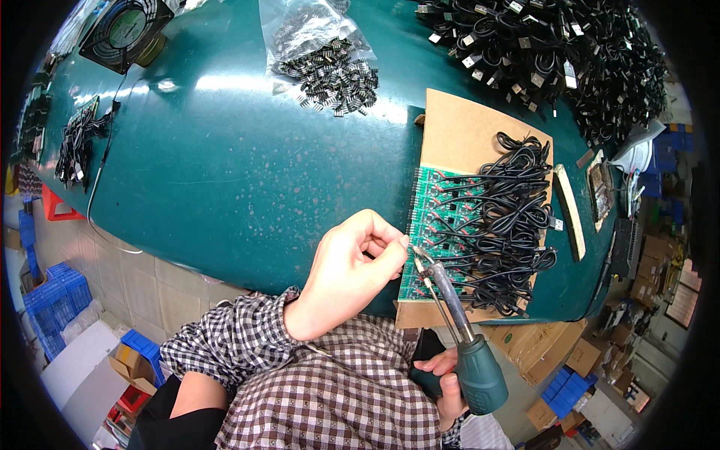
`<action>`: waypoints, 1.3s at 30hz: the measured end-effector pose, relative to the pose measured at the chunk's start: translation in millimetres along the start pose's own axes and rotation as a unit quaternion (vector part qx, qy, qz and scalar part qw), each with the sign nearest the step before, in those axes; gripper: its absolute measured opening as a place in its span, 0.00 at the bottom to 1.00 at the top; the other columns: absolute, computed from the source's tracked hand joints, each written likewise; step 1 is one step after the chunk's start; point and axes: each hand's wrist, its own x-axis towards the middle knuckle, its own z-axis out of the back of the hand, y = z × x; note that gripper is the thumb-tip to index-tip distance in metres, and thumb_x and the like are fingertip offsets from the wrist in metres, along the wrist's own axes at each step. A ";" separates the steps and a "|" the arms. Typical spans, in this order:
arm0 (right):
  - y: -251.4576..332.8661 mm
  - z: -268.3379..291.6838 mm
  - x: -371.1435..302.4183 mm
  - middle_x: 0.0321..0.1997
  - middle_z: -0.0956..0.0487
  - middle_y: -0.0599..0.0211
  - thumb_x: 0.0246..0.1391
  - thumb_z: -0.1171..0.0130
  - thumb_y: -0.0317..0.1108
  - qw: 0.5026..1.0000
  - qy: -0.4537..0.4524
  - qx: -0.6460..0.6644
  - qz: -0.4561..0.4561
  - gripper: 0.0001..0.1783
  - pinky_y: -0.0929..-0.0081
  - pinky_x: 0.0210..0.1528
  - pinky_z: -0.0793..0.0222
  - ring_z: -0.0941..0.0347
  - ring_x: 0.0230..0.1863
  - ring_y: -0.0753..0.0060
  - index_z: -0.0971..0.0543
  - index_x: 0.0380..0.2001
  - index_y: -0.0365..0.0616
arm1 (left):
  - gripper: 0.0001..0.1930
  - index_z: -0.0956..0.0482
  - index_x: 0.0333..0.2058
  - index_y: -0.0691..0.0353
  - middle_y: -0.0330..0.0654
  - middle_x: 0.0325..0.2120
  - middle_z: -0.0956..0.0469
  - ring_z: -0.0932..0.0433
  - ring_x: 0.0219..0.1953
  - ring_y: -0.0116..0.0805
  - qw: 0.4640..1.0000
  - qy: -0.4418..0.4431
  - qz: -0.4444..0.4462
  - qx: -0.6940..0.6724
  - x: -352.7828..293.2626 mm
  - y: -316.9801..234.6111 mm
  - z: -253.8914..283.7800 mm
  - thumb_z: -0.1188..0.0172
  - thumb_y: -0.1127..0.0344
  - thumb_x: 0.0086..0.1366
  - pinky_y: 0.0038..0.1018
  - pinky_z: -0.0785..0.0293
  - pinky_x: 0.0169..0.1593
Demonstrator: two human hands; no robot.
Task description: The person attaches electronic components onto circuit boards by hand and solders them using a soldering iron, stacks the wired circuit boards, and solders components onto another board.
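Note:
My left hand [352, 270] has its fingers pinched together at the near left edge of a green circuit board panel [435, 217]; whatever it pinches is too thin to make out. My right hand [448, 386] grips the dark green handle of a soldering iron [459, 330]. Its metal tip points up to the board edge, right beside my left fingertips. The board lies on a brown cardboard sheet [465, 131]. A tangle of black cables [510, 217] runs off the board's right half.
A dark green table [225, 165] holds a clear bag with small black parts [330, 71], a big heap of black plug cables [555, 52] at the back right, a black fan [126, 31] at the back left, and a wooden strip [570, 210]. Blue bins and cardboard boxes stand on the floor.

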 end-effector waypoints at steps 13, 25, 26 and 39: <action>9.9 -9.0 3.4 0.28 0.35 0.58 0.51 0.48 0.43 1.000 -0.015 -0.007 0.027 0.20 0.61 0.32 0.24 0.31 0.28 0.65 0.33 0.25 0.33 | 0.06 0.30 0.28 0.68 0.38 0.20 0.26 0.29 0.22 0.19 1.000 -0.002 -0.004 -0.007 0.0 -0.6 -0.5 0.45 0.72 0.57 0.16 0.32 0.26; 12.9 -15.7 9.6 0.27 0.35 0.59 0.50 0.46 0.43 0.998 -0.028 0.021 0.044 0.20 0.63 0.32 0.23 0.32 0.29 0.66 0.34 0.27 0.32 | 0.05 0.30 0.29 0.68 0.38 0.21 0.27 0.28 0.23 0.20 1.000 0.012 0.003 -0.018 -0.1 -0.9 0.4 0.46 0.73 0.57 0.17 0.31 0.28; 16.0 -18.7 9.8 0.27 0.35 0.59 0.50 0.46 0.43 0.998 -0.046 0.002 0.030 0.20 0.63 0.32 0.23 0.32 0.29 0.65 0.34 0.27 0.32 | 0.05 0.30 0.29 0.68 0.38 0.21 0.27 0.28 0.23 0.20 1.000 0.012 0.003 -0.018 -0.1 -0.8 0.5 0.46 0.73 0.57 0.17 0.31 0.28; 15.5 -16.3 9.8 0.26 0.36 0.57 0.48 0.45 0.40 0.999 -0.032 -0.001 0.009 0.19 0.62 0.31 0.23 0.32 0.28 0.65 0.34 0.24 0.32 | 0.04 0.30 0.28 0.68 0.39 0.21 0.26 0.29 0.23 0.19 1.000 0.014 -0.002 -0.005 0.5 2.7 1.7 0.46 0.74 0.56 0.15 0.32 0.26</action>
